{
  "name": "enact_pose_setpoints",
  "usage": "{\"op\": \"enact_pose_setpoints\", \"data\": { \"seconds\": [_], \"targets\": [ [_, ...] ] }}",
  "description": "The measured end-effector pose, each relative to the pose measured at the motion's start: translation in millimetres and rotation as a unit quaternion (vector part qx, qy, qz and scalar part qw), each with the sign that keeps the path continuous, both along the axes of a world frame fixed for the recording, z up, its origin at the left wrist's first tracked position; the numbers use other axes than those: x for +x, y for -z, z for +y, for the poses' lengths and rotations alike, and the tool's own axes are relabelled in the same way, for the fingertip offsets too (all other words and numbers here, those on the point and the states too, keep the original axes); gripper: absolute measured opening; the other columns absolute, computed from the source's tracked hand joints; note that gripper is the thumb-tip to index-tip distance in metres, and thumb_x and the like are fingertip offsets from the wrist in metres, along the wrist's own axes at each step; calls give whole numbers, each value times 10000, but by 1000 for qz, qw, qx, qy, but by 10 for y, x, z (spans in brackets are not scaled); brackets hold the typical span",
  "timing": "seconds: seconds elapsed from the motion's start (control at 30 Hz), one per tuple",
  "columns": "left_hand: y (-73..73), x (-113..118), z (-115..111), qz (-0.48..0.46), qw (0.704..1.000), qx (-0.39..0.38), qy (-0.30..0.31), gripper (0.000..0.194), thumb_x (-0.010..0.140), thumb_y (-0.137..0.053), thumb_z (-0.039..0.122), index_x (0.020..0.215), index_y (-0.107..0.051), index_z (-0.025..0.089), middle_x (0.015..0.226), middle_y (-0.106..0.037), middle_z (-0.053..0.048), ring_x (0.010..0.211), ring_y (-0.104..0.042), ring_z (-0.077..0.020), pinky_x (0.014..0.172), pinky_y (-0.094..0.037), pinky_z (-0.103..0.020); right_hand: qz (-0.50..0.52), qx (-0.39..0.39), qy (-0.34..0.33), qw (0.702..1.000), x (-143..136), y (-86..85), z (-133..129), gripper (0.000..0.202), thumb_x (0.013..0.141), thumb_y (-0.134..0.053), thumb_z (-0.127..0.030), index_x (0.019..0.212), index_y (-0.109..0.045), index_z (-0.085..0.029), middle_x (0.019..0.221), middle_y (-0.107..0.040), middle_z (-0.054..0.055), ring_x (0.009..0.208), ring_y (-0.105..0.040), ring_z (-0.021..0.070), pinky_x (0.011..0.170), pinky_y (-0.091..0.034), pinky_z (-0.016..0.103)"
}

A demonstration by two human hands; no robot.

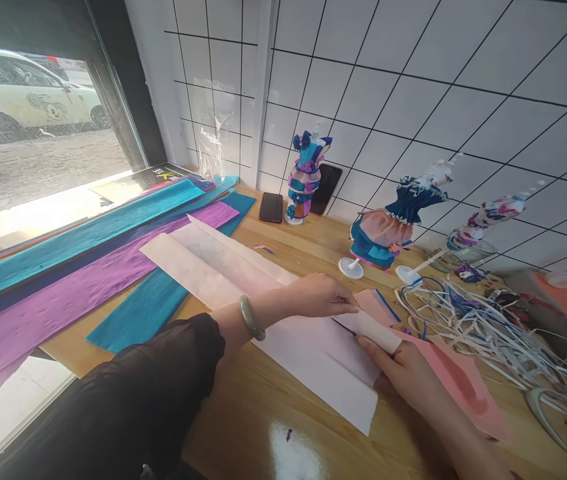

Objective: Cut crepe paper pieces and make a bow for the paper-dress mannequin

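Observation:
A long sheet of pale pink crepe paper (pixel 308 360) lies across the wooden table under both my hands. My left hand (pixel 320 295), with a green bangle (pixel 250 319) at the wrist, is closed in a pinch on the paper's upper layer. To its right, my right hand (pixel 396 367) is closed around what looks like scissors (pixel 344 327). Only a thin dark blade shows, pointing left along the paper; the handles are hidden in the hand. A narrow flap of the paper (pixel 378 331) stands up between the hands, above the blade.
Purple crepe paper (pixel 63 293), teal paper (pixel 138 313) and turquoise paper (pixel 83 237) lie at left. Small dress forms (pixel 306 177) and two phones (pixel 270 208) stand or lie near the tiled wall. Tangled white strips (pixel 488 333) and coral paper (pixel 458 380) are at right.

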State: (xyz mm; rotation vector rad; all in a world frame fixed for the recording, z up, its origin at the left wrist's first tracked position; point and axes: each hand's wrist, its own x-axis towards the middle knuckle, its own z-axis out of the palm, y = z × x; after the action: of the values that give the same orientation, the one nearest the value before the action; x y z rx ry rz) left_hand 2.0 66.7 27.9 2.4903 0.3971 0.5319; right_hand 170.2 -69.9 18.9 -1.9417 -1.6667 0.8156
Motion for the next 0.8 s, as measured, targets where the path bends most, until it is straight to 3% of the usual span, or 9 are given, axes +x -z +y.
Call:
{"op": "enact_pose_setpoints", "data": {
  "seconds": [0.23,0.4,0.53,0.63,0.7,0.8],
  "targets": [
    [4,-7,29,7,1000,-13,14,252,863,-491,361,878,-677,192,801,-680,-6,715,-583,-109,631,-372,-204,-51,-9,-16,999,38,-75,-30,361,799,-455,-490,761,-670,-204,667,-674,1,640,-615,222,534,-486,293],
    [6,-69,120,71,997,-39,11,294,806,-550,399,989,-651,193,841,-659,-22,754,-578,-131,621,-382,-213,-95,-11,-35,995,414,-251,-166,389,810,-439,-507,909,-707,-242,990,-704,25,937,-627,247,805,-493,317],
    [18,-154,253,149,988,-47,-1,331,721,-620,415,966,-647,194,879,-638,-27,803,-572,-159,603,-392,-222,-175,-1,6,985,642,-416,-354,409,776,-499,-518,1004,-674,-228,1042,-690,54,977,-615,276,773,-500,329],
    [-3,-248,330,185,981,-53,8,306,678,-659,397,916,-654,206,900,-636,-17,807,-576,-160,604,-400,-220,-217,32,59,974,432,-426,-503,349,790,-493,-499,959,-642,-232,905,-711,45,820,-655,249,657,-511,303],
    [-31,-325,354,197,979,-53,-4,297,672,-662,362,925,-652,207,917,-639,-16,807,-580,-157,599,-404,-216,-208,45,15,977,139,-339,-600,271,815,-478,-470,868,-623,-247,815,-709,29,676,-658,205,547,-497,258],
    [-70,-462,362,217,975,-47,-29,264,668,-653,307,909,-653,199,908,-647,-11,798,-587,-147,611,-414,-209,-229,119,-99,961,-273,-103,-711,129,824,-484,-308,864,-593,-251,867,-690,22,727,-658,181,606,-506,243]
  ]
}}
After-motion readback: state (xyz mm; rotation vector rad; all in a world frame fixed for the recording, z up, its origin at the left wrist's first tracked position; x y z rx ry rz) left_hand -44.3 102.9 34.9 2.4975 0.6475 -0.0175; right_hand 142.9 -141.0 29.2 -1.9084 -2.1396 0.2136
